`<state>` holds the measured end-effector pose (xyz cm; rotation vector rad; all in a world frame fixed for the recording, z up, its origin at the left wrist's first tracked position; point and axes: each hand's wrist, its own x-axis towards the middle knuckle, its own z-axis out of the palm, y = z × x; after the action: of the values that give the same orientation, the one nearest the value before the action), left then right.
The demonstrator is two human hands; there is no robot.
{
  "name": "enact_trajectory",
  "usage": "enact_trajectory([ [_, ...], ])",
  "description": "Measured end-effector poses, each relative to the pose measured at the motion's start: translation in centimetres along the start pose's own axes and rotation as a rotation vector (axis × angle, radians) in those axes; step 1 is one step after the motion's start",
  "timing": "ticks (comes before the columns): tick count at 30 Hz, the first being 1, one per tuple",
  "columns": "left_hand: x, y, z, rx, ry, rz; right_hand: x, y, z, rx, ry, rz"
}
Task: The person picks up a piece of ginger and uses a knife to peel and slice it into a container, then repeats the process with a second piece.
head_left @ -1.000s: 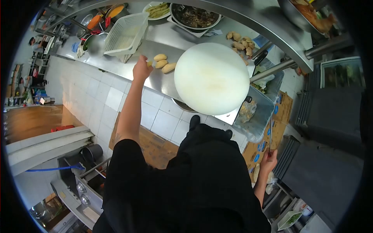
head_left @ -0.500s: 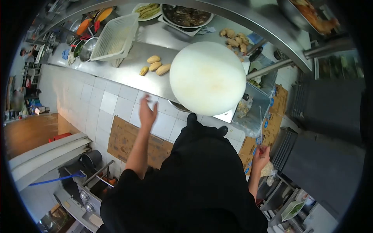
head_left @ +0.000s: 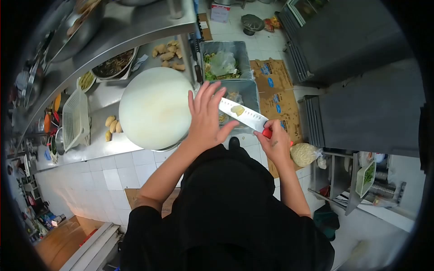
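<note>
My right hand (head_left: 275, 139) grips the red handle of a knife (head_left: 249, 116) with a wide, dimpled blade. The blade points up and left, over a grey bin (head_left: 254, 92), and a small pale yellow piece (head_left: 237, 110) lies on its flat side. Near the blade's far end, my left hand (head_left: 208, 115) is raised with its fingers spread and nothing in it. Left of that hand is a large round white board (head_left: 156, 106) on the steel counter (head_left: 101, 149).
Peeled pieces (head_left: 113, 125) and ginger-like roots (head_left: 168, 50) lie on the counter beside a white basket (head_left: 75, 119). A steel shelf (head_left: 135, 34) overhangs it. A second bin (head_left: 247, 63) holds scraps. Cardboard (head_left: 280, 101) covers some floor; dark cabinets (head_left: 375, 122) stand right.
The view has turned right. My right hand has come up to the bins, and the knife is now plainly visible in it. My left hand has moved to beside the blade, fingers spread.
</note>
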<state>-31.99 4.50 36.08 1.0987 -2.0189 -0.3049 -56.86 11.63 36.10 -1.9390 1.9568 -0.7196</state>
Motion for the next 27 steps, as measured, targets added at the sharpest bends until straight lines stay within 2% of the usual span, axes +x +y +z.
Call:
enact_trajectory([
  [3,2.6,0.8,4.7,0.058,-0.081,0.029,-0.1,2.2,-1.8,0.056,0.038,-0.067],
  [5,4.2,1.3,8.9,0.142,-0.135,-0.100,-0.3,5.1,-3.7,0.008,0.004,-0.073],
  [7,4.8,0.6,10.4,0.188,-0.097,-0.092,-0.5,7.4,-4.3,0.008,0.004,-0.082],
  [9,5.3,-0.7,10.9,0.217,0.100,-0.185,-0.5,9.3,-5.1,0.012,-0.003,-0.103],
  [13,5.6,-2.4,8.4,0.288,0.227,-0.233,-0.7,12.4,-8.0,0.023,0.016,-0.030],
  [16,3.6,-3.6,6.1,0.214,0.317,-0.238,-0.3,15.4,-8.9,-0.036,0.090,0.034],
  [18,1.1,-3.6,5.2,0.214,0.228,-0.281,0.1,16.8,-9.0,0.008,0.098,0.174],
  [20,-2.4,-4.6,4.6,0.195,0.115,-0.338,0.5,17.7,-8.7,0.057,0.113,0.213],
  [22,-4.8,-6.2,3.8,0.184,0.067,-0.373,0.9,17.9,-8.0,0.057,0.115,0.234],
  [24,-6.3,-8.5,2.1,0.171,0.192,-0.575,0.7,17.2,-7.1,0.131,0.103,0.249],
  [27,-4.1,-13.8,-2.5,0.193,0.258,-0.495,0.5,14.6,-6.3,0.042,0.024,0.233],
])
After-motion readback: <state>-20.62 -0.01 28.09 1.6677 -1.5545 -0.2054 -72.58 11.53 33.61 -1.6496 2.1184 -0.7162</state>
